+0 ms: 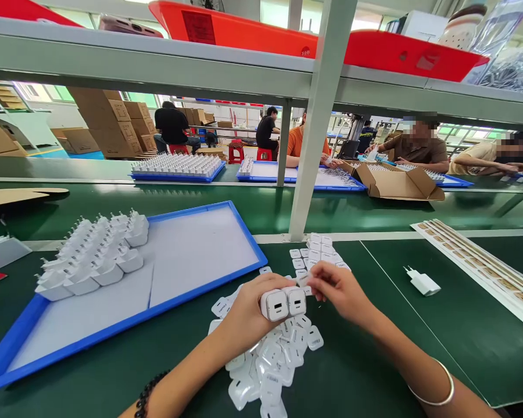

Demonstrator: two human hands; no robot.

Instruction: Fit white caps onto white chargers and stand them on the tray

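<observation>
My left hand (261,293) is closed around two white power adapters (280,304), held side by side with their port faces toward me. Close beside them, the fingertips of my right hand (337,290) pinch a small white piece (304,280), which looks like one of the thin covers and is partly hidden by the fingers. A loose heap of white rounded-square covers (268,371) lies on the green table beneath my hands. Just beyond my fingers, more covers (320,247) are laid out in rows and small stacks.
On the left, a blue-rimmed tray (192,316) holds rows of white adapters (96,255), pins upward. A single adapter (423,283) and long card strips (479,270) lie to the right. A metal post (318,116) supports the shelf with red bins (244,26). Several people work across the bench.
</observation>
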